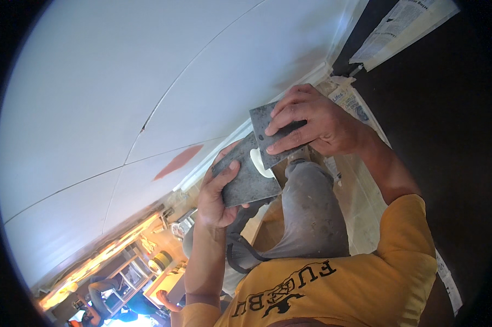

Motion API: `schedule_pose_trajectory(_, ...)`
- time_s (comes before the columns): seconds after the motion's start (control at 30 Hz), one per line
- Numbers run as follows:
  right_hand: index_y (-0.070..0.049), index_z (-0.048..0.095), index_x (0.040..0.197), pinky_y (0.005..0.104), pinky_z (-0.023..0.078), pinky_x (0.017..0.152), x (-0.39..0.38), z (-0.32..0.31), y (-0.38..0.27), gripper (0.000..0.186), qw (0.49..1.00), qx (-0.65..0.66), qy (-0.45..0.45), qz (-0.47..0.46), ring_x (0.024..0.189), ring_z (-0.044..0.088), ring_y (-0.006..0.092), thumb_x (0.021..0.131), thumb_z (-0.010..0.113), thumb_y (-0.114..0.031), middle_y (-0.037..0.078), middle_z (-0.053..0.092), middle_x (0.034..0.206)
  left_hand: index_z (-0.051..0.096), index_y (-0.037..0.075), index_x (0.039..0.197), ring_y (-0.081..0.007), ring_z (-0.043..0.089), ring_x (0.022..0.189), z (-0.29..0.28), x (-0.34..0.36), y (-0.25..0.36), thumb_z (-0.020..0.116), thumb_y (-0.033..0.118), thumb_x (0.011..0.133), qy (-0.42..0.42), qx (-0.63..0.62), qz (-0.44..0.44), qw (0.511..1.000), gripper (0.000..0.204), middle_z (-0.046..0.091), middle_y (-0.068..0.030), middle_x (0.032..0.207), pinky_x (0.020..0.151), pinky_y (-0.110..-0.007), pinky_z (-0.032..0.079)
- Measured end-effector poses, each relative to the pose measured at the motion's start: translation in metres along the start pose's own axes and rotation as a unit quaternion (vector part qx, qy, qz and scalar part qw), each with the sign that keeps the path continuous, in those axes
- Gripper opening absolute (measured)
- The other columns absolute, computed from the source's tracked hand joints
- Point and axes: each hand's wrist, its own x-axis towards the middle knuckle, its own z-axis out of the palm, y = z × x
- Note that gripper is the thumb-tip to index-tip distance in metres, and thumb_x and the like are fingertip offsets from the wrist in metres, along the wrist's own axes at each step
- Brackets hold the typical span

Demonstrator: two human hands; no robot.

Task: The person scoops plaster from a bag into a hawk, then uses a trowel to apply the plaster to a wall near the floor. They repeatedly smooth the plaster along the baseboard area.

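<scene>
My left hand (218, 193) grips a dark grey flat plate (251, 188), its thumb lying on the upper face. In my right hand (311, 117) is a second dark flat scraper blade (262, 117), fingers spread across its face. The right blade's lower edge meets the left plate near the middle. Along that edge sits a smear of white filler paste (261, 162). The back of the right-hand blade and the underside of the left plate are hidden.
A white wall (109, 71) with cracks or seams and a reddish patch (179, 162) stands at the left. Newspaper sheets (349, 103) cover part of the floor. A dark surface (436, 141) lies on the right. Another person (96, 297) and shelving (131, 278) appear at lower left.
</scene>
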Motion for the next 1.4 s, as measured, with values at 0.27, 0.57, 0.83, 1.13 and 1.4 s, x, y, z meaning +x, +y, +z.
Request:
schedule_pose_trajectory(0.27, -0.012, 0.076, 0.112, 0.0354, 0.044, 0.101, -0.065, 0.01, 0.07, 0.034, 0.93, 0.249, 0.088, 0.255, 0.111, 0.061, 0.0196, 0.085, 0.061, 0.004, 0.004, 0.069, 0.11, 0.048, 0.002, 0.141, -0.0151, 0.067, 0.063, -0.033, -0.01, -0.009, 0.06, 0.017, 0.094, 0.116, 0.063, 0.026, 0.991, 0.051, 0.065, -0.0104, 0.108, 0.037, -0.022, 0.05)
schedule_pose_trajectory(0.57, -0.006, 0.062, 0.12, 0.0359, 0.048, 0.081, -0.238, 0.112, 0.312, 0.042, 0.509, 0.366, 0.495, 0.601, 0.094, 0.061, 0.0201, 0.083, 0.073, -0.022, 0.005, 0.065, 0.105, 0.049, 0.004, 0.138, -0.0129, 0.061, 0.062, -0.258, -0.167, -0.035, 0.054, 0.025, 0.1, 0.338, 0.059, 0.035, 0.939, 0.044, 0.064, -0.008, 0.099, 0.051, -0.03, 0.055)
schedule_pose_trajectory(0.83, -0.004, 0.059, 0.12, 0.0398, 0.049, 0.07, -0.234, 0.133, 0.417, 0.041, 0.564, 0.246, 0.467, 0.635, 0.087, 0.06, 0.0216, 0.086, 0.07, -0.025, 0.009, 0.062, 0.099, 0.038, -0.001, 0.149, -0.0087, 0.041, 0.049, -0.265, -0.187, -0.038, 0.047, 0.014, 0.102, 0.156, -0.281, 0.091, 0.943, 0.05, 0.045, -0.0018, 0.068, 0.038, -0.023, 0.038)
schedule_pose_trajectory(1.13, -0.006, 0.058, 0.121, 0.0386, 0.051, 0.068, -0.259, 0.147, 0.49, 0.038, 0.536, 0.183, 0.555, 0.61, 0.084, 0.059, 0.0223, 0.088, 0.069, -0.023, 0.011, 0.06, 0.101, 0.036, -0.007, 0.146, -0.0107, 0.042, 0.051, -0.266, -0.168, -0.023, 0.037, 0.011, 0.105, 0.107, -0.295, 0.07, 0.947, 0.044, 0.041, -0.0048, 0.069, 0.042, -0.023, 0.045)
schedule_pose_trajectory(1.4, -0.01, 0.059, 0.119, 0.0353, 0.051, 0.072, -0.201, 0.117, 0.419, 0.035, 0.501, 0.36, 0.536, 0.576, 0.088, 0.059, 0.0205, 0.086, 0.07, -0.017, 0.006, 0.062, 0.102, 0.038, -0.006, 0.147, -0.0085, 0.041, 0.052, -0.263, -0.181, -0.035, 0.044, 0.011, 0.104, 0.099, -0.303, 0.093, 0.943, 0.046, 0.039, -0.0031, 0.07, 0.041, -0.021, 0.042)
